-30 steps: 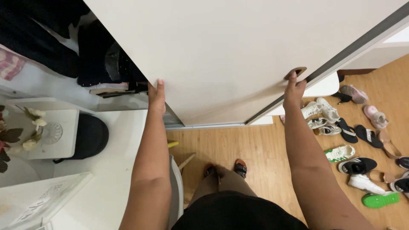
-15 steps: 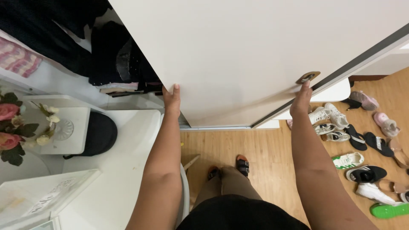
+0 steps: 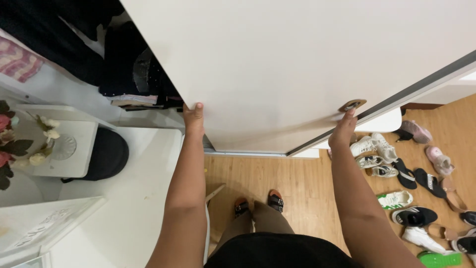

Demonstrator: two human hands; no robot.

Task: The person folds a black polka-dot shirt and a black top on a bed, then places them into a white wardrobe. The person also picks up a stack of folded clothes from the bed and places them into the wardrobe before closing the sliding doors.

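Note:
A large white sliding wardrobe door (image 3: pixel 297 64) fills the upper middle of the head view. My left hand (image 3: pixel 193 116) grips the door's left edge, fingers curled around it. My right hand (image 3: pixel 344 129) reaches up with its fingertips on the round recessed metal handle (image 3: pixel 352 104) near the door's right edge. Dark hanging clothes (image 3: pixel 119 59) show in the wardrobe opening left of the door. A dark strip (image 3: pixel 396 94) runs along the door's right side.
A white table (image 3: pixel 129 198) lies at lower left, with a black round object (image 3: pixel 106 154) and a white stand holding flowers (image 3: pixel 20 144). Several shoes and sandals (image 3: pixel 411 188) are scattered on the wooden floor at right. My sandalled feet (image 3: pixel 258 203) stand below.
The door's left edge has moved right, opening more of the wardrobe and showing more clothes. Both hands moved right with it.

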